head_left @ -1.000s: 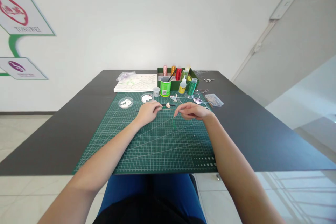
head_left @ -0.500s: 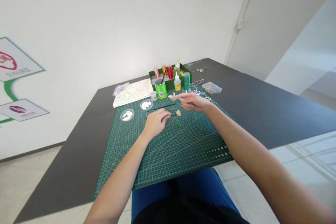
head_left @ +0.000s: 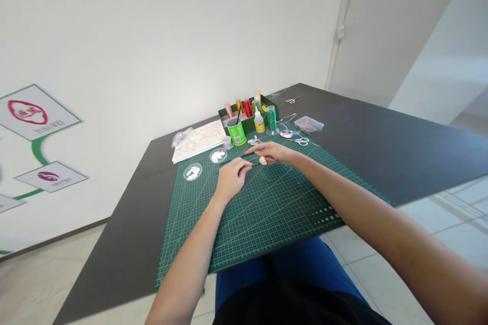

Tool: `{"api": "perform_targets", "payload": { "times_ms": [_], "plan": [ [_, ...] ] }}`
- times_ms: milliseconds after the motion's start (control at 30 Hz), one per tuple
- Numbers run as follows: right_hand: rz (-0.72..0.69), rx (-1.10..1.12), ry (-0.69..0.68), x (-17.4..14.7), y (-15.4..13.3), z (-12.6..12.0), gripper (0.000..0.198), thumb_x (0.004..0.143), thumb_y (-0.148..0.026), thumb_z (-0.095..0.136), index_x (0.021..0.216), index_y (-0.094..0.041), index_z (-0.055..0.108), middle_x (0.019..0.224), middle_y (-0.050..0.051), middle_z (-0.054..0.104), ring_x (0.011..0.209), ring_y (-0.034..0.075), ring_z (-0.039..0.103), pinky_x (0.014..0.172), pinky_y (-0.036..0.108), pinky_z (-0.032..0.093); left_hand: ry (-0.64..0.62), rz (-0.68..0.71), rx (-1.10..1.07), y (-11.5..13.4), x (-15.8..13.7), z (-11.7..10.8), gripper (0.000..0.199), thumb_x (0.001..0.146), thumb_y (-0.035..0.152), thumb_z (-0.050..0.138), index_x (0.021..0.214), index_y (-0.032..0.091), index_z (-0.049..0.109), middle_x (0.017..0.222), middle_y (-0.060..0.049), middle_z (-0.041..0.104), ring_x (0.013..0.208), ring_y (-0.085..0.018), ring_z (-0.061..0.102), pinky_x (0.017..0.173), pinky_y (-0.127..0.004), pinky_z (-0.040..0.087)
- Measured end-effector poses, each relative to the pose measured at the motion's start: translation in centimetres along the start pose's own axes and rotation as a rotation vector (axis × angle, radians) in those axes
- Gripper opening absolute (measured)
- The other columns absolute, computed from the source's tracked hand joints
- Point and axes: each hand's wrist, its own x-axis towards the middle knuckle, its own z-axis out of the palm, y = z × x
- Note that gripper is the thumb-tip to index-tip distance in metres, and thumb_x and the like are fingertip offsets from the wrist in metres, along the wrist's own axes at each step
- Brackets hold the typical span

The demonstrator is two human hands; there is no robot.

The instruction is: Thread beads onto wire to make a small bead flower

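My left hand is closed in a pinch on the green stem of a small pale peach flower, whose head points to the right. On the mat just beyond lies a thin black stick, perhaps a brush; its left part runs behind my left hand. My right hand reaches over from the right, thumb and index finger closing at the stick's right end. A tangle of fine green thread lies below the flower. All this is over the green cutting mat.
Two shallow dishes of white stuff stand left. Behind are a green can, a glue bottle, a green thread spool and a box of spools. Scissors and a clear case lie right; papers back left.
My right hand has come down and closed in at the black stick's right end. The scissors it covered now show. My left hand still pinches the flower; the whole view has shifted.
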Motion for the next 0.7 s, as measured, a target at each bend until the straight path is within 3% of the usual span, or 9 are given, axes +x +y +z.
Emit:
{"api": "perform_targets", "payload": {
  "times_ms": [200, 367, 533, 700],
  "plan": [
    [0.034, -0.069, -0.034, 0.2, 0.6, -0.4, 0.038, 0.08, -0.018, 0.059, 0.115, -0.007, 0.068, 0.04, -0.011, 0.035, 0.036, 0.005, 0.021, 0.038, 0.019, 0.016, 0.093, -0.114, -0.059, -0.4, 0.1, 0.2, 0.014, 0.094, 0.025, 0.059, 0.092, 0.02, 0.071, 0.086, -0.004, 0.07, 0.08, -0.016, 0.064, 0.076, -0.028, 0.049],
    [0.05, -0.083, -0.023, 0.1, 0.9, -0.7, 0.027, 0.081, -0.019, 0.06, 0.106, -0.009, 0.066, 0.04, -0.011, 0.037, 0.035, 0.004, 0.021, 0.037, 0.019, 0.016, 0.13, -0.171, -0.218, -0.7, 0.2, 0.7, 0.028, 0.091, 0.025, 0.063, 0.118, 0.021, 0.07, 0.074, 0.001, 0.064, 0.063, -0.012, 0.054, 0.066, -0.025, 0.044],
    [0.043, -0.045, -0.029, 0.0, 1.3, -0.9, 0.027, 0.087, -0.026, 0.064, 0.108, -0.009, 0.066, 0.041, -0.011, 0.036, 0.036, 0.005, 0.021, 0.038, 0.019, 0.015, 0.16, -0.19, -0.219, -1.0, 0.4, 0.7, 0.017, 0.089, 0.025, 0.064, 0.097, 0.021, 0.078, 0.073, -0.001, 0.061, 0.063, -0.012, 0.051, 0.061, -0.024, 0.041],
    [-0.003, 0.084, -0.017, -0.1, 1.1, -1.1, 0.027, 0.09, -0.024, 0.062, 0.112, -0.009, 0.067, 0.041, -0.01, 0.037, 0.037, 0.006, 0.021, 0.04, 0.021, 0.016, 0.187, -0.319, -0.541, -2.0, 0.4, 1.4, 0.026, 0.085, 0.036, 0.069, 0.101, 0.018, 0.076, 0.083, -0.005, 0.071, 0.06, -0.011, 0.055, 0.054, -0.023, 0.043]
  ]
}}
